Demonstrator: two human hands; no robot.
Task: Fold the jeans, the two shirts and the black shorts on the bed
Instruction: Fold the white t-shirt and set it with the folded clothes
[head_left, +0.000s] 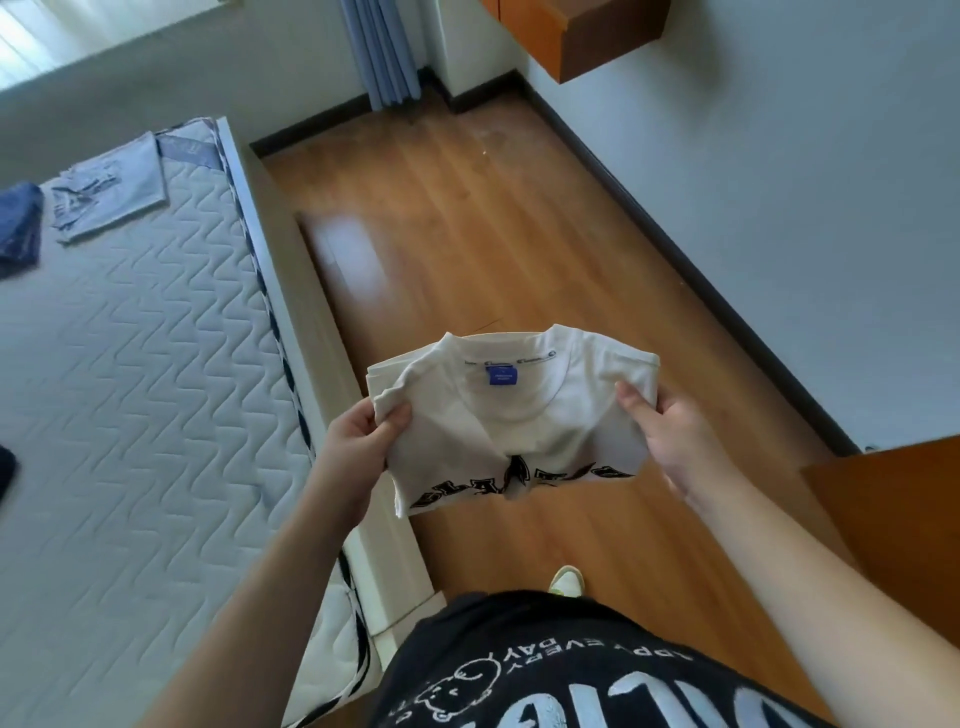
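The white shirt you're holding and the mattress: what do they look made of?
White shirt: soft matte knit, probably cotton jersey; it creases limply between the left hand and right hand, with a ribbed collar. Mattress: quilted woven fabric with a slight sheen, stitched in wavy rows; the filling isn't visible.

The white shirt (511, 415) is showing soft, matt cloth with a black print. At nine o'clock the mattress (130, 364) is looking quilted and matt. At twelve o'clock the wooden floor (467, 234) is gleaming, smooth and glossy.
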